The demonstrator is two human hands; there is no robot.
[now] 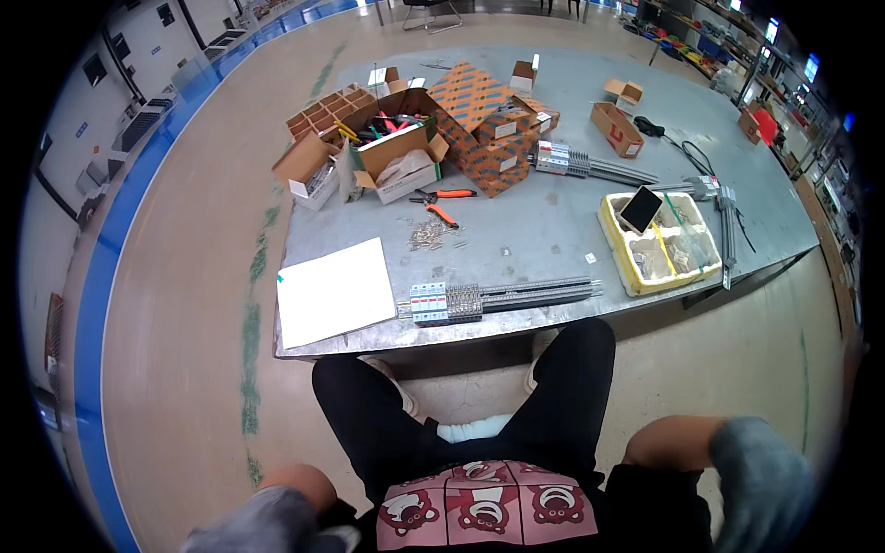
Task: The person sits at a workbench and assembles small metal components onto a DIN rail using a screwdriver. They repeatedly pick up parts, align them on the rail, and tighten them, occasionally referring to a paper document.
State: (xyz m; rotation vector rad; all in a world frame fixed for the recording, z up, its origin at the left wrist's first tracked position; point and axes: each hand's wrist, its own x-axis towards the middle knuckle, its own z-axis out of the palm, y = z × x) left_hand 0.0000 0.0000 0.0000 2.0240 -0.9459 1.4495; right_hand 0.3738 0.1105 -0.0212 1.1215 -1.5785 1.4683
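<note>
My left hand (253,527), in a grey glove, is low at the left beside my body, blurred and cut off by the lower edge. My right hand (761,475), gloved too, hangs by my right side, its fingers smeared and fading into the dark rim. Both are away from the table. Closest to me on the table lies a DIN rail assembly (498,300) with white-and-blue breakers and grey terminal blocks at its left end. White paper sheets (335,293) lie left of it. Behind it are orange-handled pliers (445,205) and a pile of small metal pieces (427,234).
A yellow-edged foam box (636,276) with a phone (641,210) on it stands at the right. More rail assemblies (590,166) lie behind it. Open cardboard boxes (401,161) and a patterned orange carton (479,129) crowd the back left. A black cable (687,147) lies farther right.
</note>
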